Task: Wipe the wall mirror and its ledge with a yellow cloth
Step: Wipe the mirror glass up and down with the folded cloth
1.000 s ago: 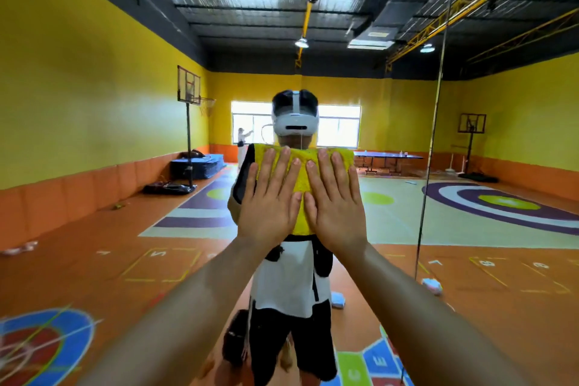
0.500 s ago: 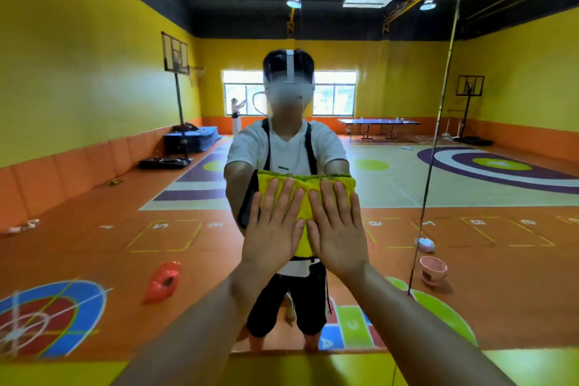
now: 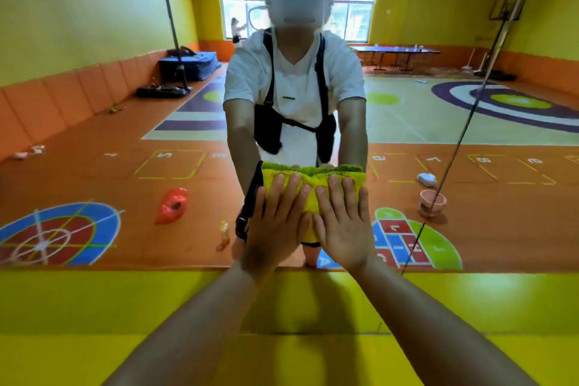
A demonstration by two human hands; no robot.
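A folded yellow cloth [image 3: 313,180] lies flat against the wall mirror [image 3: 103,141], low on the glass just above its bottom edge. My left hand [image 3: 275,222] and my right hand [image 3: 343,222] press on the cloth side by side, fingers straight and pointing up. The hands cover most of the cloth; its top edge and the strip between the hands show. A glossy yellow ledge [image 3: 125,301] runs below the mirror, under my forearms. The mirror shows a person in a white shirt facing me, with the cloth in front of them.
A dark vertical seam [image 3: 451,163] crosses the glass to the right of my hands. The mirror reflects a gym floor with a red toy [image 3: 172,205], a pink pot [image 3: 432,202], a basketball stand and a table-tennis table.
Both hands have slid the cloth straight down the mirror, from head height to near its bottom edge. My view has tilted down, so the yellow ledge now fills the lower part.
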